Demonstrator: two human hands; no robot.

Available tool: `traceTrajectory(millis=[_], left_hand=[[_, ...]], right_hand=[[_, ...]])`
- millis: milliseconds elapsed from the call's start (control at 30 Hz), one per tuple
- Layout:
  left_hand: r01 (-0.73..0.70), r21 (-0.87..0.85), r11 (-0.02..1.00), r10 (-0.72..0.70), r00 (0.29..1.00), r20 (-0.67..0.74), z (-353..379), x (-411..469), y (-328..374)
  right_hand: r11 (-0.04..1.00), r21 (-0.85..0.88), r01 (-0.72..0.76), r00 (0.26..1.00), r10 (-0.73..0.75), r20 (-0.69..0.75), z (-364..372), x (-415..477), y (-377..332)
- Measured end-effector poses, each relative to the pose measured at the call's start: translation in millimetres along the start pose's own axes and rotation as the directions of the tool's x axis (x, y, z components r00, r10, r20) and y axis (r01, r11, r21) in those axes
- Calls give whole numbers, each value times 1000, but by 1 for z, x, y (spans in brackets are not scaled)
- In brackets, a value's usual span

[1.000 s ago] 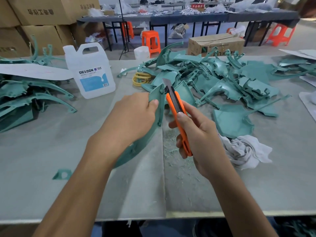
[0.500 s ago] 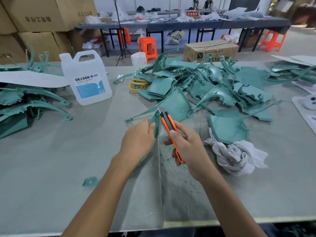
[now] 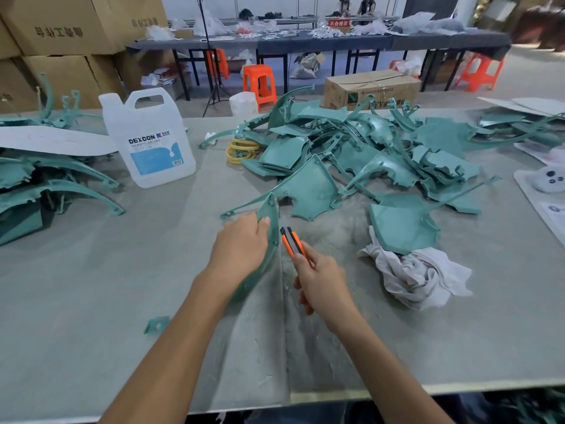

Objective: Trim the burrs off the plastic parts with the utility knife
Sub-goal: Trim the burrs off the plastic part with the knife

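At far left a stack of teal parts (image 3: 46,182) lies under a white sheet (image 3: 52,143), with a white jug (image 3: 149,139) to its right. A small scrap (image 3: 156,325) sits near. At centre the left hand (image 3: 241,246) is clamped on a curved part (image 3: 270,215); just beside it the right hand (image 3: 321,281) grips the knife (image 3: 293,241) — tip pointing away. Beyond lie yellow rings (image 3: 243,151) and a heap (image 3: 367,154) of parts; right, a rag (image 3: 419,276) touches one flat piece (image 3: 400,221).
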State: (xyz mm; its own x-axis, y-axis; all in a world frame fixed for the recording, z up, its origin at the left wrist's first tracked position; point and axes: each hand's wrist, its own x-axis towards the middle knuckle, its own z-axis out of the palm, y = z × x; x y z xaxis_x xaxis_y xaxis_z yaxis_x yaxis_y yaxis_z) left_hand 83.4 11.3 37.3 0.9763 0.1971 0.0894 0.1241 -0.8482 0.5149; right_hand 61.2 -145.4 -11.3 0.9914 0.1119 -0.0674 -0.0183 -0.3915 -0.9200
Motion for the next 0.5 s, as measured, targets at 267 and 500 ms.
traceTrajectory(millis=[267, 500], left_hand=[[-7, 6, 1000, 7, 1000, -9, 5, 0, 1], [1, 10, 1000, -1, 1000, 2, 7, 2, -1]], right_hand=[[876, -481, 36, 997, 3, 81, 6, 11, 3], [866, -501, -1, 998, 29, 49, 13, 10, 10]])
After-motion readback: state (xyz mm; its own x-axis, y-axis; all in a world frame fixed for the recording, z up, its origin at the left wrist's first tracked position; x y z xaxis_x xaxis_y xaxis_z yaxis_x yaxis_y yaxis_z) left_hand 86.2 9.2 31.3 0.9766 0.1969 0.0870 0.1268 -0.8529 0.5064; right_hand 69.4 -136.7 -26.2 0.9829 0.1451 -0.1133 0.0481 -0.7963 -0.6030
